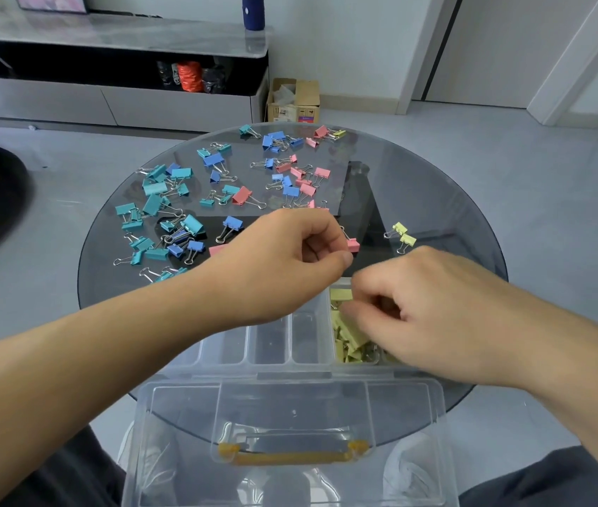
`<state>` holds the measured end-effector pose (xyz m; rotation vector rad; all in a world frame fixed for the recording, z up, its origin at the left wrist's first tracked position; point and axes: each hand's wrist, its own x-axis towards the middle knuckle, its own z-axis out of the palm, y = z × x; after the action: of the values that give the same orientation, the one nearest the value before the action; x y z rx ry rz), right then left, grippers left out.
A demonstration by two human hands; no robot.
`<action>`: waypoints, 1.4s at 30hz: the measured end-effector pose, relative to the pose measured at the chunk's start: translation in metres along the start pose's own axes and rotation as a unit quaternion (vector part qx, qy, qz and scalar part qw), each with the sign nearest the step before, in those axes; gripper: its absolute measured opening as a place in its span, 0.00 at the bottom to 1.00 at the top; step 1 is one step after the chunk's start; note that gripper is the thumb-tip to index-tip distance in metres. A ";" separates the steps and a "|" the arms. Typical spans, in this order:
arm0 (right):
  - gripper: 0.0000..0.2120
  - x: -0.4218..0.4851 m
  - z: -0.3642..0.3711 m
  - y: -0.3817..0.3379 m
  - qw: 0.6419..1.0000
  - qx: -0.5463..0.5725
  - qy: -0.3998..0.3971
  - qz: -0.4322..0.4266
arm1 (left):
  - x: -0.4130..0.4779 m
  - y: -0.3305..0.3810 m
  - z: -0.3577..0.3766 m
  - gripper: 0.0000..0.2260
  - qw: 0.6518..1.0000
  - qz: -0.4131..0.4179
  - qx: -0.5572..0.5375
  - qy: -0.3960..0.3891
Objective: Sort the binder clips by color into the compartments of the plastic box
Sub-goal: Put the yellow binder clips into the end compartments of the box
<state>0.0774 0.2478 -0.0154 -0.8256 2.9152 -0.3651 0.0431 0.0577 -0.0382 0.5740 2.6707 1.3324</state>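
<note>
The left hand [290,258] pinches a pink clip [353,245] between thumb and forefinger, just above the desk [436,214] and just beyond the far wall of the plastic box [270,342], which stands at the desk's near edge. The right hand [429,305] hovers over the box's right-hand compartment with its fingers curled and blurred; I cannot tell whether it holds anything. That compartment holds a heap of yellow clips [347,333], while the compartments to its left look empty. So yellow seems nearly done and pink is just starting. The next move is probably to carry the pink clip to one empty compartment and keep that one for pink. Two yellow clips [402,236] lie loose toward the desk's right edge. Teal clips [155,192] crowd the left side, and blue clips [213,161] and pink clips [305,181] are scattered toward the far edge.
</note>
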 end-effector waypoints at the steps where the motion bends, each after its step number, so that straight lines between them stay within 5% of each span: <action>1: 0.19 0.001 0.002 -0.001 1.000 -0.015 -0.017 -0.006 | 0.000 0.000 0.000 0.03 1.000 -0.001 -0.001 0.000; 8: 0.18 0.011 0.000 0.010 0.997 0.061 -0.041 0.010 | 0.003 -0.001 -0.001 0.04 1.000 0.007 0.011 -0.006; 11: 0.18 0.030 -0.010 0.049 0.980 0.170 0.072 0.077 | 0.015 -0.001 -0.008 0.05 1.000 -0.003 0.014 -0.007; 13: 0.11 0.049 -0.010 0.083 0.975 0.121 0.121 0.145 | 0.033 -0.003 -0.012 0.05 0.999 -0.019 0.029 0.001; 14: 0.09 0.058 -0.006 0.096 0.975 0.075 0.104 0.183 | 0.044 -0.005 -0.013 0.05 0.999 -0.027 0.041 0.003; 18: 0.28 0.084 0.017 0.123 0.958 0.027 -0.043 0.283 | 0.100 -0.017 -0.015 0.06 0.991 -0.043 0.128 0.005; 25: 0.10 0.119 0.019 0.127 0.966 0.103 -0.050 0.232 | 0.231 -0.044 -0.024 0.20 0.943 -0.047 0.329 0.023; 33: 0.09 0.133 0.026 0.147 0.973 0.153 -0.029 0.171 | 0.331 -0.077 -0.007 0.16 0.869 0.008 0.493 -0.039; 42: 0.08 0.137 0.026 0.147 0.982 0.123 -0.044 0.137 | 0.340 -0.078 0.016 0.22 0.844 0.090 0.527 -0.031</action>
<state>-0.1096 0.2917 -0.0803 -0.3881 2.7736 -0.6267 -0.2895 0.1550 -0.0838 0.9168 3.1323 -0.3109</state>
